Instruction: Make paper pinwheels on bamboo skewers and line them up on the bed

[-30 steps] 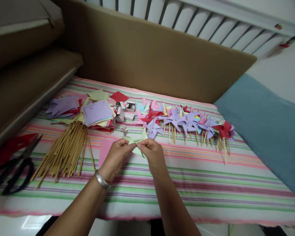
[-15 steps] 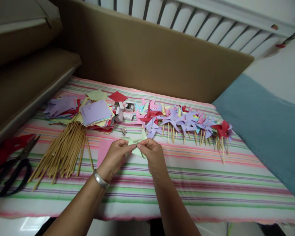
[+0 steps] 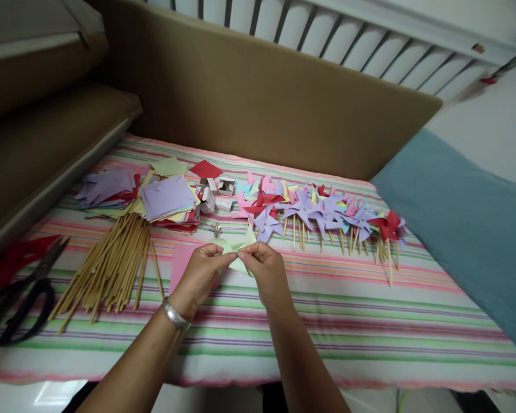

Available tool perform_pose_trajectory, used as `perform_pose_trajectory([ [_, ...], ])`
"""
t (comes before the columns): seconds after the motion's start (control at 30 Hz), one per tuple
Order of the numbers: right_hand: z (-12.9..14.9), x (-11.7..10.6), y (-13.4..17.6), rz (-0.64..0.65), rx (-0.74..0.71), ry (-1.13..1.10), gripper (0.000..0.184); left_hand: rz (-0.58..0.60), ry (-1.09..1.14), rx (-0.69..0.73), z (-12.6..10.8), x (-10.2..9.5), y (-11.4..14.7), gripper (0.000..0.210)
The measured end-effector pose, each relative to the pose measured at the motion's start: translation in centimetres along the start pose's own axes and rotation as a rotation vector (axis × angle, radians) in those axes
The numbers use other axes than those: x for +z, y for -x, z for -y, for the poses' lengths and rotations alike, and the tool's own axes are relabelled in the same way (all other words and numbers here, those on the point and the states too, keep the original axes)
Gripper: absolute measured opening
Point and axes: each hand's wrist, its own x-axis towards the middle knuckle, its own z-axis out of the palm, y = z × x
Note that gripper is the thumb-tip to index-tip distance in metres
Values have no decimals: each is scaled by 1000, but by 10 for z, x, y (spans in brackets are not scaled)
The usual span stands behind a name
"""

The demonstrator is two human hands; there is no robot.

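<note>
Left hand (image 3: 200,269) and right hand (image 3: 268,268) pinching a pale green paper pinwheel (image 3: 241,266) near its centre, pink sheet (image 3: 182,261) below the left fingers, stick-mounted pinwheels (image 3: 304,209) (several lilac) beyond the right fingertips

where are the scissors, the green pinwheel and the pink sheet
scissors (image 3: 40,274): head view, near the pivot
green pinwheel (image 3: 244,240): head view, on the upper blade
pink sheet (image 3: 181,263): head view, on its left part

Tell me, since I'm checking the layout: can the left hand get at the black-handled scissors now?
Probably not straight away: the left hand pinches the pale green paper pinwheel, and wooden sticks lie between that hand and the scissors.
</note>
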Motion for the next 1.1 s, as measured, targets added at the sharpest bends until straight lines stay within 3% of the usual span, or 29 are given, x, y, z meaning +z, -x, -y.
perform_pose_trajectory([
  [0.53, -3, 0, -1, 30, -9, -3, 12, -21, -26, -13, -1, 1, 0, 23],
  [0.77, 4, 2, 4, 42, -9, 8, 14, 75, -5, -20, -1, -2, -3, 19],
  [0.83, 5, 3, 6, 60, -32, -8, 21, 94, -28, -23, -1, -4, -4, 18],
  [0.93, 4, 4, 5, 44, -80, -46, 56, 89, -29, 8, -3, -4, -4, 18],
  [1.0, 2, 5, 3, 4, -74, -68, 70, 73, -20, 45, -4, -3, -4, 18],
  [1.1, -1, 6, 1, 52, 2, -147, 50, 75, -20, 83, -7, -2, -3, 18],
])
